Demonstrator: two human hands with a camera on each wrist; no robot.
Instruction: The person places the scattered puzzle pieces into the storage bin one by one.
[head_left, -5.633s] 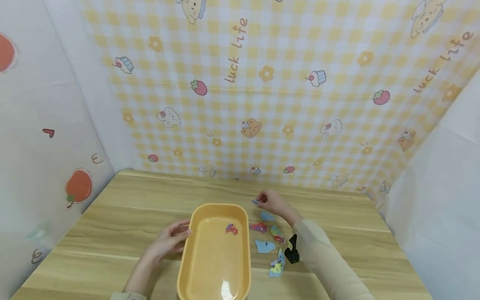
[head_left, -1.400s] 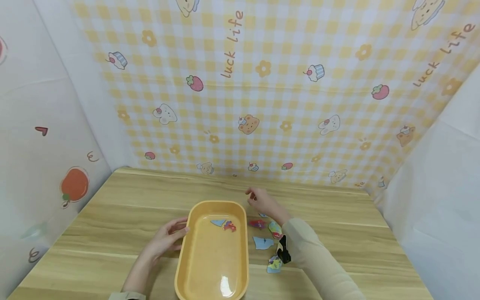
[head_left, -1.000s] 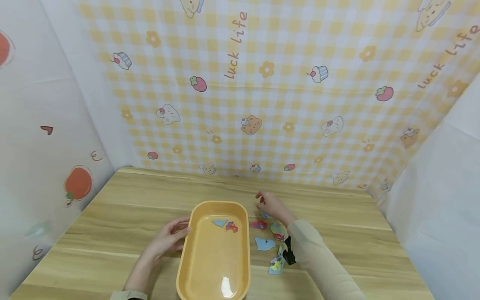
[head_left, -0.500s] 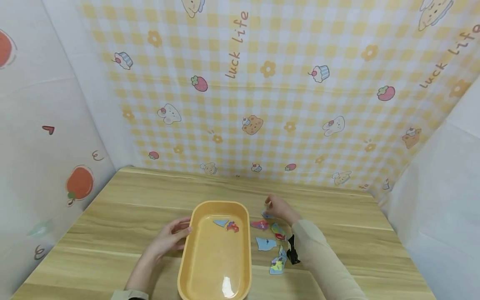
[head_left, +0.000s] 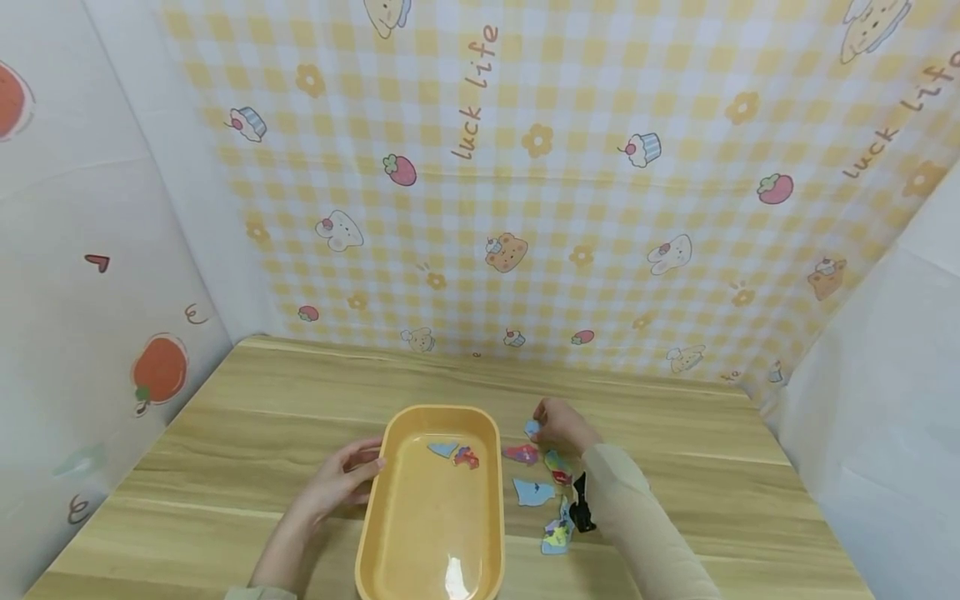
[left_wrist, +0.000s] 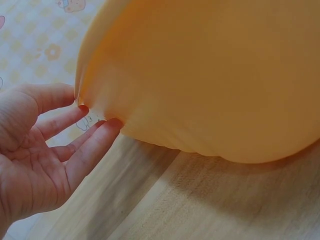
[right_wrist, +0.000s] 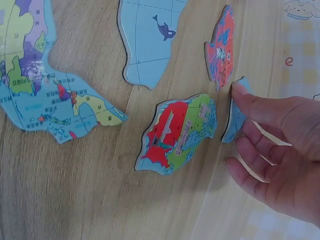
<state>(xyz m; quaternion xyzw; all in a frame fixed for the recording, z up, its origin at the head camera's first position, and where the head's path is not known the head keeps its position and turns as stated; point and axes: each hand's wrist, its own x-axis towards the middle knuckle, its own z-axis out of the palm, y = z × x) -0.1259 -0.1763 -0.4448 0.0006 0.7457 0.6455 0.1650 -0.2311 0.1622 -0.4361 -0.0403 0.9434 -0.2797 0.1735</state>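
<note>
My left hand (head_left: 341, 479) holds the left rim of a yellow plastic tray (head_left: 497, 517), thumb at the edge and fingertips against the outer wall (left_wrist: 200, 100). Beyond the tray's far right corner, my right hand (head_left: 564, 423) pinches a small blue map puzzle piece (right_wrist: 235, 117) between thumb and fingers, close over the table. A blue piece (head_left: 442, 449) and a red-purple piece (head_left: 467, 457) lie inside the tray. Around the right hand on the table are a red piece (right_wrist: 223, 50), a red-green piece (right_wrist: 175, 135), a blue piece with a dolphin (right_wrist: 150, 40) and a multicoloured piece (right_wrist: 65, 107).
The wooden table (head_left: 300, 375) ends at a yellow checked cloth (head_left: 450, 208) at the back, with white cloth walls (head_left: 877, 375) on both sides. A black strap part (head_left: 581, 504) sits at the right wrist, above the loose pieces.
The blue piece from my right hand lies in the tray. Since then, my empty right hand has moved right and down and taken hold of another blue piece. The left hand stays at the rim.
</note>
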